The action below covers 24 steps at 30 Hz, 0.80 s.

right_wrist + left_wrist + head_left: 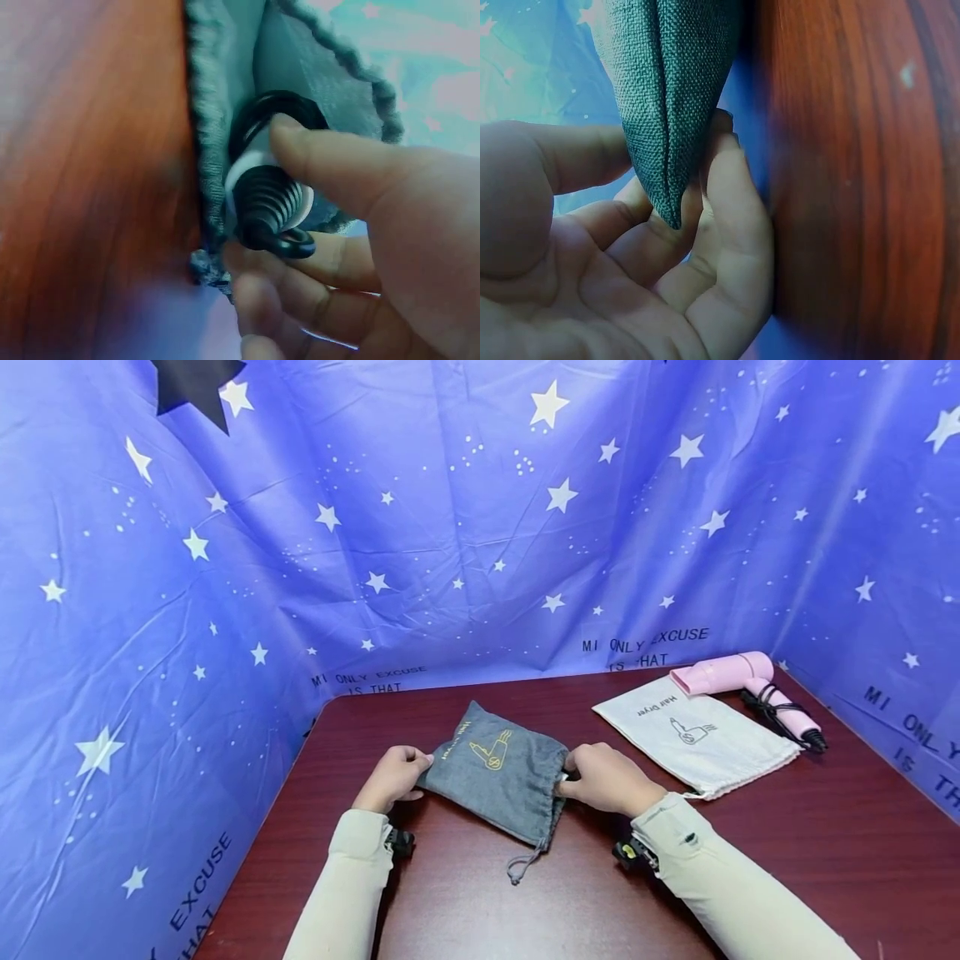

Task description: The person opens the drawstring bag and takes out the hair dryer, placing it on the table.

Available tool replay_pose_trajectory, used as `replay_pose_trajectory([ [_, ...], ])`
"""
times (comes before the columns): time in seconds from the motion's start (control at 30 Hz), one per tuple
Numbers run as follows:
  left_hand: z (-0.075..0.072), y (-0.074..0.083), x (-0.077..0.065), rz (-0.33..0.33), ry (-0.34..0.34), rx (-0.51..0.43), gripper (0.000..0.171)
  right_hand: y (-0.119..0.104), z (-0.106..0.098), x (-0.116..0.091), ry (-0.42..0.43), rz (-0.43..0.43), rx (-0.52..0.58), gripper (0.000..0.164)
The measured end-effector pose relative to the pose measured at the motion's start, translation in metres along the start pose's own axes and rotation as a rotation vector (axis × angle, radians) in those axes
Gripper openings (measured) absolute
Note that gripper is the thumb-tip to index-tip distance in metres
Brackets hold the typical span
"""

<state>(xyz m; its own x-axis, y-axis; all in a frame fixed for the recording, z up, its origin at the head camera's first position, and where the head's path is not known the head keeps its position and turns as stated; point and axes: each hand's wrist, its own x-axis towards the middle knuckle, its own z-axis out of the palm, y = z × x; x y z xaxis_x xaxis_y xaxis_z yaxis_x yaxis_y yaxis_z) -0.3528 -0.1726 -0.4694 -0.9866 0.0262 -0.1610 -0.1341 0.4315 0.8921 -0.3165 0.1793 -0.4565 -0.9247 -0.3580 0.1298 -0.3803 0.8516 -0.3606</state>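
Observation:
A dark grey drawstring bag (517, 789) with a yellow hair dryer print lies tilted near the middle of the table. Its left corner is pinched by my left hand (392, 774), thumb on one face and fingers on the other; the left wrist view shows that seamed corner (667, 127) pointing into the palm. At the bag's gathered mouth, my right hand (609, 779) grips the handle end of a hair dryer (251, 161). A black ribbed cord sleeve (271, 199) and looped black cord (289, 101) show there. The dryer's rest is hidden inside the bag.
On the right of the reddish-brown table (465, 893) lies a white drawstring bag (652, 739) marked Hair Dryer. A pink hair dryer (723, 675) with its black cord (780, 710) wound round the handle rests partly over it. A blue star-patterned curtain (450, 527) surrounds the table's back and sides.

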Motion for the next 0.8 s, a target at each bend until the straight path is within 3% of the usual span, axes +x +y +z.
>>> replay_pose_trajectory([
  [0.8, -0.003, 0.004, -0.004, 0.002, 0.025, 0.03, 0.02, 0.015, -0.008, -0.016, 0.008, 0.006, 0.037, 0.029],
])
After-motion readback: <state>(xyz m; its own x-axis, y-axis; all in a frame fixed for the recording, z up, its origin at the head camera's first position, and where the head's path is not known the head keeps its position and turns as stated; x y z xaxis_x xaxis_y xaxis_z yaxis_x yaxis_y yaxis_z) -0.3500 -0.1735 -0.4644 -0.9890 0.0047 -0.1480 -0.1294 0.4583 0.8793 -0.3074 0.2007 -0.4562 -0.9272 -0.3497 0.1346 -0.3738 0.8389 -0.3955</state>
